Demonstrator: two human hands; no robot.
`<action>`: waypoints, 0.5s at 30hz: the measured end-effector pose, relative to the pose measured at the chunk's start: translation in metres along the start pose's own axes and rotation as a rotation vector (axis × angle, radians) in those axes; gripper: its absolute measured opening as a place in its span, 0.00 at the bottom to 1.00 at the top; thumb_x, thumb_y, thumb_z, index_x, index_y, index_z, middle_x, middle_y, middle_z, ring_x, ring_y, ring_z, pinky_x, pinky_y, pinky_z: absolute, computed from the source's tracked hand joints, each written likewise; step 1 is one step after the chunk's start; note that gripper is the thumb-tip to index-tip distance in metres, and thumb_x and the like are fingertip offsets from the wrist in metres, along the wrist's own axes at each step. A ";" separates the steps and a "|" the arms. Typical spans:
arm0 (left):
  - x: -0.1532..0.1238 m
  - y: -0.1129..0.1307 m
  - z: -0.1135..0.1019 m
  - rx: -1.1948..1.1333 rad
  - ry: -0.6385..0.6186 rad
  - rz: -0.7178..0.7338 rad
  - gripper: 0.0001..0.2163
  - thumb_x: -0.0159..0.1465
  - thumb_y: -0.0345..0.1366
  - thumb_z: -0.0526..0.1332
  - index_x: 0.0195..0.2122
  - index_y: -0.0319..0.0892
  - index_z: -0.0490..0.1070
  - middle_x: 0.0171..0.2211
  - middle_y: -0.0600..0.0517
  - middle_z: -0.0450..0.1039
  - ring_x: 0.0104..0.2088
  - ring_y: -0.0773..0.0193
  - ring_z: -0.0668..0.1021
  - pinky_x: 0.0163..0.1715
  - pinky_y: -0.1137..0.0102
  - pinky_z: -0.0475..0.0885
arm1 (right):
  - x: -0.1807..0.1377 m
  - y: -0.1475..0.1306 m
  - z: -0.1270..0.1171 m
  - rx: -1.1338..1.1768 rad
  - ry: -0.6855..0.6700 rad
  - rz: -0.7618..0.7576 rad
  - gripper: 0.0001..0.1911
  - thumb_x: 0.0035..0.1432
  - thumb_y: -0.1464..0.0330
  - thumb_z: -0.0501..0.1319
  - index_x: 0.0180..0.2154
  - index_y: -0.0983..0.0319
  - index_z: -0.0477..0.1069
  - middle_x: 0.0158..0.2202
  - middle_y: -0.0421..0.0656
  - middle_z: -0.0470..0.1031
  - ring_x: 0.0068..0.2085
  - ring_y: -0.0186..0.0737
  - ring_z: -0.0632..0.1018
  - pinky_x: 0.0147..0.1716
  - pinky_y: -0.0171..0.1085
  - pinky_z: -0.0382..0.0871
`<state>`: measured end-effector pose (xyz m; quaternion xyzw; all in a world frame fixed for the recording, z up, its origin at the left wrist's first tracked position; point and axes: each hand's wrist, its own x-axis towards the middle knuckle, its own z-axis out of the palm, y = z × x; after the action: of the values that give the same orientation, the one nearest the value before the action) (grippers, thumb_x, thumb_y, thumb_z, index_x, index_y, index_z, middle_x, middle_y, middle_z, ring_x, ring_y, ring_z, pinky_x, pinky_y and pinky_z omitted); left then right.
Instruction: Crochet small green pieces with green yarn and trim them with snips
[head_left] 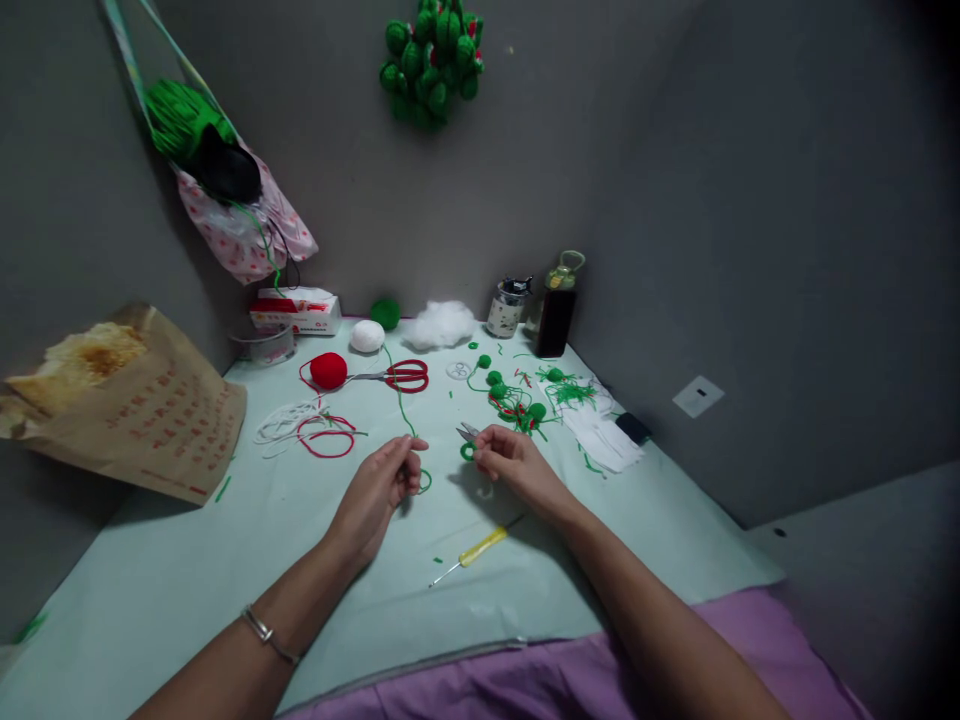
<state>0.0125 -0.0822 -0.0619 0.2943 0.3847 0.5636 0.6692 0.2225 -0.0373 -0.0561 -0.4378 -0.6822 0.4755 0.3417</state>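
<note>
Green yarn (403, 395) runs from the back of the table down to my left hand (382, 490), whose fingers are closed on it. A loop of the strand hangs beside those fingers. My right hand (514, 462) is closed around small snips (467, 433), their metal blades pointing left. A small green ring (467, 452) of yarn sits against the fingertips of that hand, just below the blades; whether it is gripped too is unclear. Nearer to me lies a crochet hook (484, 547) with a yellow handle, flat on the table.
Red-handled scissors (407, 376), a red yarn ball (328, 371), a white ball (367, 336) and stuffing (442, 325) lie behind my hands. Small green balls (497, 390) and scraps are at right. A paper bag (180, 420) stands left, a dark bottle (556, 315) at back right.
</note>
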 end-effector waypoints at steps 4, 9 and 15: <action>0.002 0.009 -0.007 -0.076 -0.084 -0.032 0.18 0.65 0.48 0.64 0.26 0.41 0.66 0.17 0.63 0.49 0.16 0.74 0.53 0.15 0.79 0.51 | -0.002 0.008 -0.016 -0.131 0.113 -0.023 0.06 0.58 0.66 0.60 0.33 0.62 0.70 0.26 0.38 0.68 0.26 0.34 0.67 0.26 0.33 0.60; -0.006 0.009 0.000 -0.047 -0.280 -0.171 0.21 0.67 0.48 0.62 0.22 0.41 0.61 0.16 0.64 0.46 0.16 0.74 0.47 0.15 0.77 0.45 | -0.016 -0.004 -0.007 -0.232 0.163 -0.159 0.18 0.64 0.68 0.57 0.55 0.60 0.69 0.47 0.48 0.74 0.36 0.39 0.72 0.37 0.38 0.68; -0.016 0.000 0.010 0.062 -0.455 -0.290 0.25 0.65 0.53 0.62 0.18 0.40 0.62 0.14 0.62 0.49 0.16 0.75 0.50 0.17 0.74 0.43 | -0.028 -0.020 0.032 -0.253 -0.167 -0.320 0.13 0.66 0.70 0.56 0.48 0.58 0.75 0.41 0.45 0.77 0.40 0.40 0.75 0.44 0.39 0.69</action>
<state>0.0193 -0.0977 -0.0534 0.3756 0.2798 0.3690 0.8028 0.1995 -0.0779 -0.0488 -0.3225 -0.8232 0.3603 0.2976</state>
